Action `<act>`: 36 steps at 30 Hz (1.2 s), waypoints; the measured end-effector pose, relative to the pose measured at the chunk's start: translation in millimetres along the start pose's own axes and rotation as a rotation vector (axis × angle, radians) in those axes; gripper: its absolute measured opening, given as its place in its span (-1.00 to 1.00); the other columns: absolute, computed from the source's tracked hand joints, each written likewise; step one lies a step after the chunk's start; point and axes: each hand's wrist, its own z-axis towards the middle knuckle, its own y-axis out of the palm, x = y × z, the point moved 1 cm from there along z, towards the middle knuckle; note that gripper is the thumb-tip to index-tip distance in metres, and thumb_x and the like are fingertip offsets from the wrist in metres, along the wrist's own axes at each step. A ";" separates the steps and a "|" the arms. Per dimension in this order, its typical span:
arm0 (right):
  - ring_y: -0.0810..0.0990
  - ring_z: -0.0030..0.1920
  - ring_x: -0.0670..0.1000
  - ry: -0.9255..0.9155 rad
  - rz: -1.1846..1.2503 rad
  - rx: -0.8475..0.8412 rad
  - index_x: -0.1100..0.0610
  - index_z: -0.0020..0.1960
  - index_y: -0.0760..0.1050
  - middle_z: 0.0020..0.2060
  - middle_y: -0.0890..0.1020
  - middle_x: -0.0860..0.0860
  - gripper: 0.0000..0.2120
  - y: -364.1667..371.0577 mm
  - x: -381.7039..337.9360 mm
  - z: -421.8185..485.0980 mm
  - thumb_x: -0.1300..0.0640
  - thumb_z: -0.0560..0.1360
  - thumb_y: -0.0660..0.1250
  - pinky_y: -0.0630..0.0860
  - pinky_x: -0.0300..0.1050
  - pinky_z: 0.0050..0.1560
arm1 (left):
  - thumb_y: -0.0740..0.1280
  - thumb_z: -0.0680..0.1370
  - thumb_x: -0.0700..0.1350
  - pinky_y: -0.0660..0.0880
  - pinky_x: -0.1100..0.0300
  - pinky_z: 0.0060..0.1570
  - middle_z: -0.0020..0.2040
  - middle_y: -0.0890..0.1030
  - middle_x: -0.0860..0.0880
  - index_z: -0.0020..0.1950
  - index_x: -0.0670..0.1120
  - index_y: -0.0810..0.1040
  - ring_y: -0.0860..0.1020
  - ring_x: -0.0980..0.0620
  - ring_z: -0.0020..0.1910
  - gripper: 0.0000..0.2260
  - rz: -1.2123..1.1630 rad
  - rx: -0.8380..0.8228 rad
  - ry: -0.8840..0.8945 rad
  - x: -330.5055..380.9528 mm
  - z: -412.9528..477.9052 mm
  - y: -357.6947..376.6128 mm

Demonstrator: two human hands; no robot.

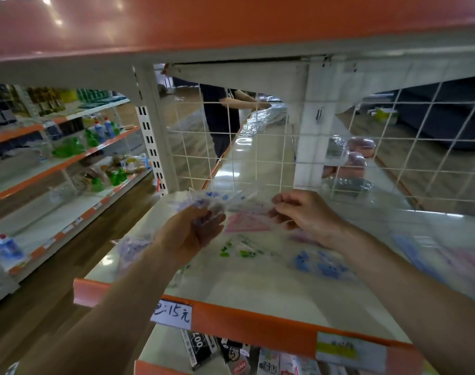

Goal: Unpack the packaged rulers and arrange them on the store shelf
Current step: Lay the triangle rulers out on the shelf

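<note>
My left hand grips a clear plastic packet with blue-printed rulers above the cream shelf. My right hand pinches the packet's other end between thumb and fingers. Under the hands a pink transparent ruler lies on the shelf. A green-printed ruler and a blue-printed ruler lie nearer the front edge. More pale packets lie blurred at the right. A crumpled clear wrapper hangs near my left forearm.
A white wire grid backs the shelf, with a person standing behind it. An orange shelf hangs close overhead. An orange price strip runs along the front edge. Shelves with bottles stand at left across the aisle.
</note>
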 end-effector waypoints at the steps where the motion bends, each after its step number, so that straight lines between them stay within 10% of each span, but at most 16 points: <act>1: 0.58 -0.31 -0.04 -0.007 0.006 0.008 0.17 -0.05 0.50 -0.24 0.64 0.07 -0.85 -2.5 0.9 -0.8 0.36 0.55 0.22 0.48 -0.32 -0.39 | 0.12 0.56 -0.33 0.63 0.19 -0.24 -0.25 0.63 -0.10 -0.05 -0.14 0.48 0.66 0.02 -0.30 -0.82 -0.013 -0.002 -0.001 -1.2 0.1 3.7; 10: 0.61 -0.19 0.06 -0.068 -0.069 0.248 0.13 -0.21 0.57 -0.27 0.65 0.11 -0.85 -26.4 4.6 5.1 0.31 0.49 0.34 0.55 -0.04 -0.01 | 0.04 0.58 -0.34 0.63 0.14 -0.28 -0.21 0.64 -0.15 -0.08 -0.17 0.42 0.66 -0.04 -0.32 -0.81 -0.132 0.057 0.039 6.8 7.8 -1.1; 20: 0.66 -0.21 0.15 -0.050 -0.259 0.412 0.06 -0.30 0.59 -0.33 0.65 0.07 -0.82 -15.5 18.5 44.9 0.23 0.46 0.35 0.60 0.14 -0.04 | 0.07 0.60 -0.32 0.61 0.11 -0.29 -0.16 0.58 -0.15 -0.06 -0.16 0.43 0.60 -0.07 -0.19 -0.82 -0.097 0.134 0.009 6.3 4.0 -4.8; 26: 0.59 -0.10 0.01 -0.028 -0.458 0.359 0.07 -0.16 0.65 -0.15 0.67 -0.01 -0.85 7.4 22.1 77.7 0.13 0.49 0.30 0.52 -0.13 -0.07 | 0.10 0.59 -0.31 0.63 0.12 -0.30 -0.16 0.60 -0.16 0.03 -0.17 0.45 0.66 -0.05 -0.33 -0.84 -0.076 0.108 -0.015 3.5 12.2 -2.5; 36: 0.60 0.06 0.05 0.047 -0.546 0.196 0.09 -0.06 0.62 0.01 0.66 0.03 -0.90 13.2 38.8 102.4 0.20 0.47 0.36 0.52 0.03 0.14 | 0.13 0.59 -0.29 0.63 0.10 -0.22 -0.15 0.64 -0.15 0.07 -0.18 0.49 0.67 -0.05 -0.29 -0.84 -0.036 0.098 -0.032 2.5 18.8 -7.5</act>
